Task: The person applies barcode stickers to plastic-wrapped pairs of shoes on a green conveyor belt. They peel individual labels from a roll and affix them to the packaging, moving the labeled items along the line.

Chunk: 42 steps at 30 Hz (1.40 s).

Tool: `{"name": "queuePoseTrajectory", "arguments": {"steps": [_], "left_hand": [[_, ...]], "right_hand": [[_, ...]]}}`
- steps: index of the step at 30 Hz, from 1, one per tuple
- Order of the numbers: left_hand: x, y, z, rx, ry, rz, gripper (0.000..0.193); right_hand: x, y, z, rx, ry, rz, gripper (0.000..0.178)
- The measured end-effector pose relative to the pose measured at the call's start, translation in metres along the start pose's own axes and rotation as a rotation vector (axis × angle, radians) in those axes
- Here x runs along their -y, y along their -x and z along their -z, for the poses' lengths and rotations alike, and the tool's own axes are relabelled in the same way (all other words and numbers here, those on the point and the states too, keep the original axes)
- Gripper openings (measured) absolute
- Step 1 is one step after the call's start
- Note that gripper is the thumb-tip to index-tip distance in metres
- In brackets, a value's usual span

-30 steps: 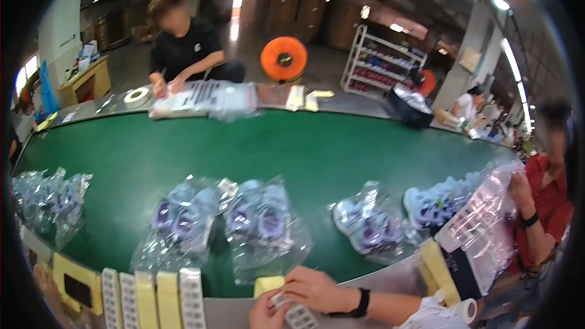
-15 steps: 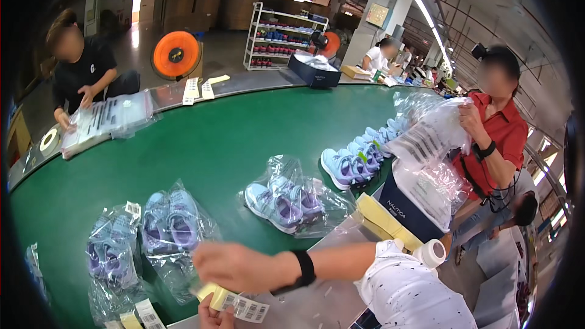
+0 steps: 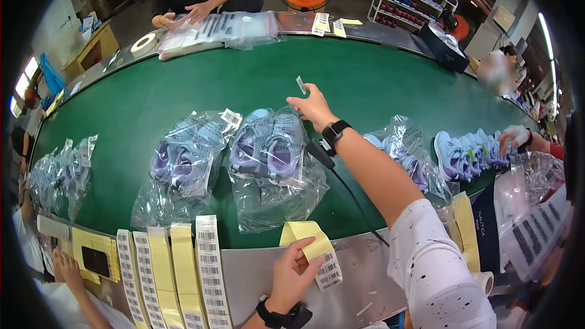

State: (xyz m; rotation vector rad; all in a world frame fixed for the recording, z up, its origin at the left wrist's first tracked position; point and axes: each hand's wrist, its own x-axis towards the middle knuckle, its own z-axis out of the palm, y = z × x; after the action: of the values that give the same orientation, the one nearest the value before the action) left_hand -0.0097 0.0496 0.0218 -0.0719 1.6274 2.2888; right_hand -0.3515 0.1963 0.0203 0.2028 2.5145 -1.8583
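In the head view, my right hand [image 3: 314,108] reaches over the green belt, beside the toe end of a clear-bagged pair of light blue shoes [image 3: 284,140]. A small white label [image 3: 301,84] is held at its fingertips. Near the belt's front edge, my left hand [image 3: 291,274] pinches a yellow-backed strip of barcode labels [image 3: 329,271]. Immediately left lies another bagged pair [image 3: 186,155], with a barcode label [image 3: 231,117] at its upper corner. Part of a further bagged pair [image 3: 420,170] shows behind my right forearm.
More bagged shoes [image 3: 64,167] lie far left. Label strips [image 3: 213,274] hang over the metal ledge [image 3: 365,262]. Several unbagged shoes [image 3: 466,152] stand at right, where a co-worker's hand [image 3: 518,137] reaches in. Opposite, another person handles plastic bags [image 3: 213,30]. A dark cable [image 3: 359,204] runs under my forearm.
The view has swung left. My right hand has moved away from the label strip and up to the bagged shoes, with a label at its fingertips. My left hand still holds the strip.
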Motion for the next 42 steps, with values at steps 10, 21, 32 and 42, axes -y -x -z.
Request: {"name": "queuePoseTrajectory", "arguments": {"steps": [10, 21, 32, 42], "left_hand": [[0.007, -0.003, -0.003, -0.004, 0.036, 0.002, 0.041], [0.005, -0.006, -0.003, -0.015, 0.009, -0.035, 0.039], [0.009, -0.005, -0.005, -0.001, -0.008, -0.047, 0.04], [0.008, -0.005, -0.001, -0.027, -0.062, -0.082, 0.039]], "right_hand": [[-0.046, 0.073, 0.033, -0.137, -0.294, -0.024, 0.076], [0.002, 0.014, 0.068, 0.035, -0.285, -0.128, 0.014], [-0.017, -0.001, 0.04, 0.241, -0.343, -0.435, 0.007], [0.005, 0.056, 0.045, 0.165, -0.254, -0.17, 0.083]]}}
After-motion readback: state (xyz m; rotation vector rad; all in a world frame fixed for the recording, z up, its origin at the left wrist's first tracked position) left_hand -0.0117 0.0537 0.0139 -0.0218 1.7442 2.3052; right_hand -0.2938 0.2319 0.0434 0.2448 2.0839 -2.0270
